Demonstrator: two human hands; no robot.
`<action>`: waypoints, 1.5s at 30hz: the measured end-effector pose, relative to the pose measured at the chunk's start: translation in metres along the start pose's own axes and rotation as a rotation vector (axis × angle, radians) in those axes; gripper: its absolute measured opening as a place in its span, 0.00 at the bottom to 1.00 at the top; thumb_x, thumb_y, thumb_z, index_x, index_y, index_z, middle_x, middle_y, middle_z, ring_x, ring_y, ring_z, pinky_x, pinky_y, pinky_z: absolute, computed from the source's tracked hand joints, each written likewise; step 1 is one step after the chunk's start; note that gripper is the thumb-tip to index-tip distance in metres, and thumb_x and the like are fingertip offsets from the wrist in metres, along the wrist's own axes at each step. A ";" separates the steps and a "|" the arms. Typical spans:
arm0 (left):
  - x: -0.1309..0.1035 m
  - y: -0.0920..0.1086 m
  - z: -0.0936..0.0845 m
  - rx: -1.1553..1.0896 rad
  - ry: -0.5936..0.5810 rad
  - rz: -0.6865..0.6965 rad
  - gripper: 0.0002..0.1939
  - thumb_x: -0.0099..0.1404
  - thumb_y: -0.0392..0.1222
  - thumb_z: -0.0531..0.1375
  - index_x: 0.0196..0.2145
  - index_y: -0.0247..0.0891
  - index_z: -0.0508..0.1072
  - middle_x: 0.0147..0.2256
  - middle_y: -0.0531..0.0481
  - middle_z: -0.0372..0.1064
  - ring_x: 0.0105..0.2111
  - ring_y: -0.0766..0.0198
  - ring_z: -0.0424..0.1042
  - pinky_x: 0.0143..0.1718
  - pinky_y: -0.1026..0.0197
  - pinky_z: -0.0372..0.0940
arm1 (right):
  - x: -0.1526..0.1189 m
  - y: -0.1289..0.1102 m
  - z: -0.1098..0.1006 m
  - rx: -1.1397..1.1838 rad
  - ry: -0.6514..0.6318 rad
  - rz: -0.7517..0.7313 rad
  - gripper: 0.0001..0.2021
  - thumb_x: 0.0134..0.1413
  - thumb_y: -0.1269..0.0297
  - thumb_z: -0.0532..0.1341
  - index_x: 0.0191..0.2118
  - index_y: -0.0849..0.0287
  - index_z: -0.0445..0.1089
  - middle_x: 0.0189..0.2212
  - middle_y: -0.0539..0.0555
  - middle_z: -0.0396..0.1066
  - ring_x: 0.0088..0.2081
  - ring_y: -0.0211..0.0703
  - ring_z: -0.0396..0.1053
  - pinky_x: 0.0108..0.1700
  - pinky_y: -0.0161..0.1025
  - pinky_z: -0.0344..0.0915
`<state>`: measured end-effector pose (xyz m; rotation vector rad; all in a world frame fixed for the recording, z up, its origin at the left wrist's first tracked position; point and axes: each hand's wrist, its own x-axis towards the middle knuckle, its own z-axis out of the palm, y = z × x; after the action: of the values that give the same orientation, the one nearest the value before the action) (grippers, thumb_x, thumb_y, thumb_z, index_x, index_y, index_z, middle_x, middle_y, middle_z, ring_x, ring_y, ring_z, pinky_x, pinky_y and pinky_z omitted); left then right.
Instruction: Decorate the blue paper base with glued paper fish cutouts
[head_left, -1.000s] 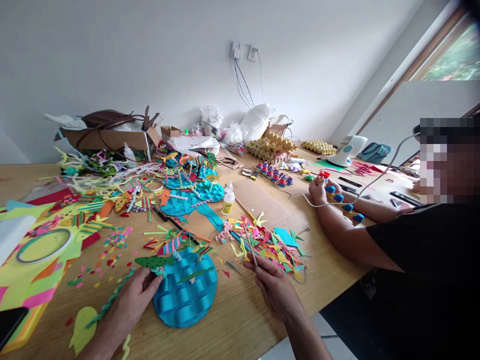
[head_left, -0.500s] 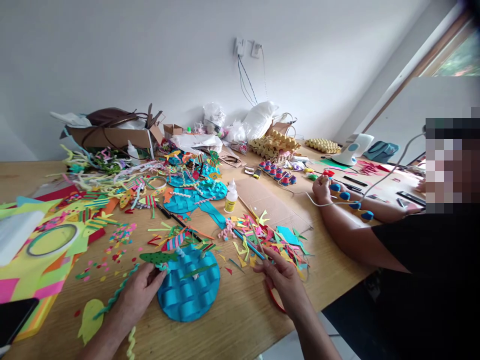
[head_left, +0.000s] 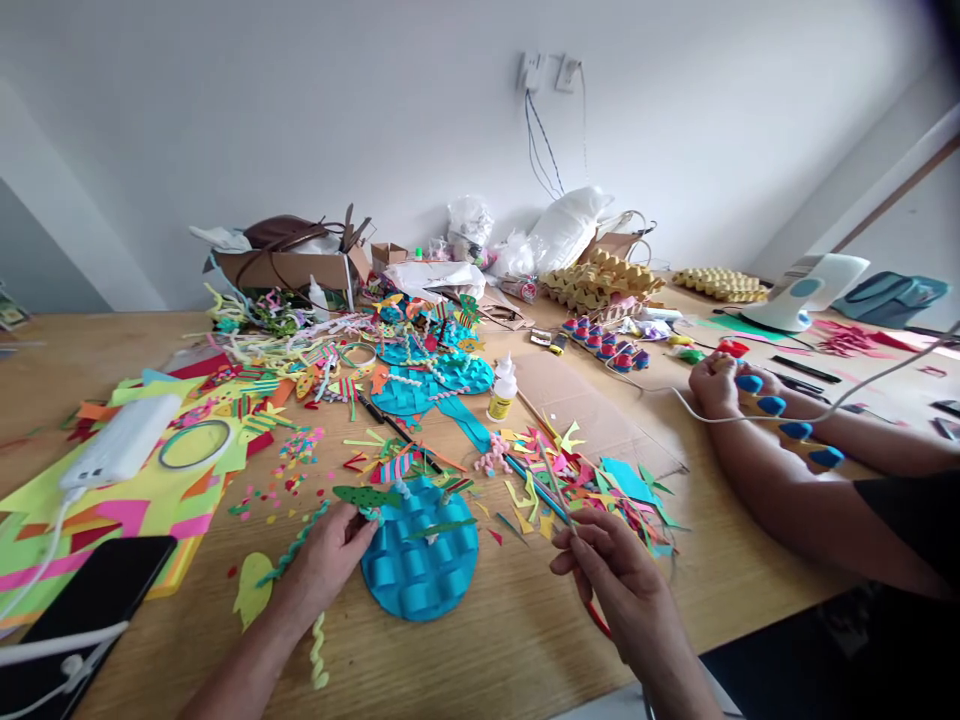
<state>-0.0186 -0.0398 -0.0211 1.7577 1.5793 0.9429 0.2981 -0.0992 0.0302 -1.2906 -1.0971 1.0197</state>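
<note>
My left hand (head_left: pixel 326 557) rests on the table at the left edge of a round blue woven paper disc (head_left: pixel 420 570), its fingertips pinching a small piece by a green paper fish (head_left: pixel 366 495). My right hand (head_left: pixel 615 575) is closed on a thin wooden stick (head_left: pixel 553 480) that points up and away over a heap of coloured paper scraps (head_left: pixel 577 485); a red-handled object shows just below that hand. A twisted green pipe cleaner (head_left: pixel 289 550) lies by my left wrist.
Another person's arms (head_left: pixel 780 470) lie on the table at the right, holding a yellow strip with blue caps. A glue bottle (head_left: pixel 501 392), cardboard sheet (head_left: pixel 592 415), egg trays (head_left: pixel 600 280), a power bank (head_left: pixel 124 450), a black phone (head_left: pixel 90 600) and more blue discs (head_left: pixel 427 385) crowd the table.
The view has swung left, so everything shifted right in frame. My right hand has lifted slightly with the stick. My left hand stays at the blue disc.
</note>
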 end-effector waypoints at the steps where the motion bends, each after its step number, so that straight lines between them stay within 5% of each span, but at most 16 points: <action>1: 0.000 0.001 0.000 0.004 -0.001 -0.004 0.10 0.56 0.47 0.55 0.29 0.40 0.72 0.28 0.50 0.73 0.31 0.60 0.72 0.34 0.60 0.67 | -0.001 -0.001 0.001 0.028 0.007 0.001 0.14 0.48 0.55 0.62 0.39 0.56 0.66 0.28 0.53 0.70 0.25 0.39 0.70 0.17 0.28 0.57; 13: 0.000 0.005 -0.001 -0.031 0.003 0.007 0.09 0.56 0.46 0.56 0.30 0.40 0.72 0.30 0.49 0.74 0.31 0.59 0.72 0.35 0.59 0.67 | -0.011 -0.007 -0.025 0.378 -0.167 0.169 0.09 0.42 0.61 0.67 0.34 0.54 0.74 0.27 0.54 0.71 0.27 0.38 0.68 0.24 0.31 0.61; 19: 0.000 0.004 0.000 -0.029 0.003 -0.001 0.09 0.56 0.45 0.56 0.31 0.39 0.72 0.30 0.49 0.74 0.31 0.59 0.72 0.35 0.59 0.67 | -0.030 -0.007 -0.035 0.203 -0.516 0.091 0.11 0.43 0.56 0.65 0.30 0.58 0.71 0.23 0.51 0.66 0.24 0.35 0.63 0.27 0.32 0.60; 23: 0.001 0.003 0.000 -0.010 -0.014 0.008 0.09 0.56 0.45 0.55 0.33 0.39 0.71 0.32 0.49 0.73 0.32 0.59 0.72 0.37 0.57 0.66 | -0.045 -0.024 -0.009 0.040 -0.635 0.133 0.12 0.51 0.53 0.58 0.32 0.58 0.68 0.25 0.52 0.67 0.28 0.38 0.65 0.31 0.33 0.62; 28: 0.001 0.008 -0.001 -0.009 -0.047 0.034 0.10 0.57 0.45 0.54 0.33 0.39 0.71 0.32 0.48 0.73 0.32 0.60 0.71 0.36 0.57 0.66 | -0.047 -0.032 0.046 -0.272 -0.649 -0.210 0.08 0.58 0.64 0.52 0.35 0.57 0.68 0.26 0.52 0.70 0.29 0.37 0.67 0.34 0.32 0.63; 33: 0.000 0.016 -0.005 0.013 -0.025 0.021 0.08 0.56 0.43 0.55 0.30 0.39 0.71 0.29 0.50 0.72 0.30 0.60 0.71 0.35 0.58 0.66 | -0.042 -0.008 0.085 -0.446 -0.575 -0.393 0.11 0.58 0.69 0.49 0.43 0.58 0.66 0.31 0.54 0.71 0.32 0.36 0.69 0.35 0.30 0.64; 45: -0.001 0.016 -0.005 0.058 0.017 0.008 0.08 0.56 0.44 0.55 0.29 0.40 0.72 0.29 0.50 0.73 0.29 0.60 0.71 0.33 0.59 0.66 | -0.031 -0.003 0.100 -0.472 -0.552 -0.228 0.13 0.57 0.68 0.51 0.44 0.63 0.68 0.35 0.57 0.74 0.35 0.40 0.71 0.39 0.32 0.66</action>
<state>-0.0137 -0.0430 -0.0059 1.8011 1.6267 0.9270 0.1943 -0.1095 0.0300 -1.2295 -1.9523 1.0019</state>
